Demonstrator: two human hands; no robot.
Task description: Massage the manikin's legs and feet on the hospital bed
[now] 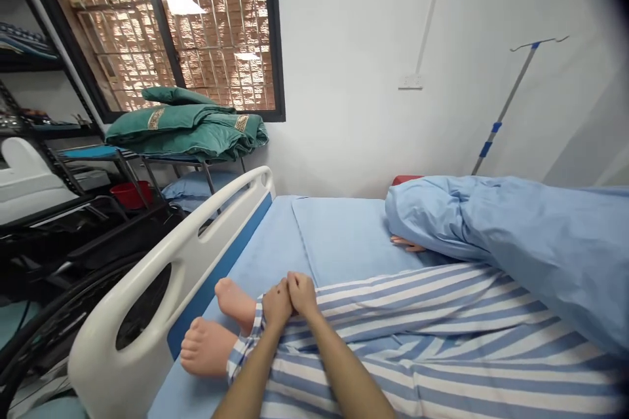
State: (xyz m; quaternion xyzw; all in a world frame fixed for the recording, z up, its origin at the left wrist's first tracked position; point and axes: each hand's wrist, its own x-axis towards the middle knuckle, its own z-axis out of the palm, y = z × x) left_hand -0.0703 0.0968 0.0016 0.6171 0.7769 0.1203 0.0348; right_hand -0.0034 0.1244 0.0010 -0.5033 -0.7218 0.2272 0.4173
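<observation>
A manikin with smooth, plastic-looking feet (pixel 209 348) lies on the bed in blue-and-white striped trousers (pixel 417 304). Both of my hands rest on its far lower leg, just above the ankle. My left hand (pixel 276 304) is closed over the trouser cloth near the cuff. Right beside it, touching it, my right hand (pixel 301 293) is curled on the same leg. The fingertips of both hands are hidden against the far side of the leg. A blue quilt (pixel 491 222) covers the upper body, and a manikin hand (pixel 407 244) sticks out from under it.
A white footboard (pixel 181 255) closes the bed's left end. Blue sheet (pixel 339 229) spreads beyond the legs. Folded green bedding (pixel 191 127) lies on a stand under the window. A red bucket (pixel 132 194) and a drip pole (pixel 506 108) stand farther back.
</observation>
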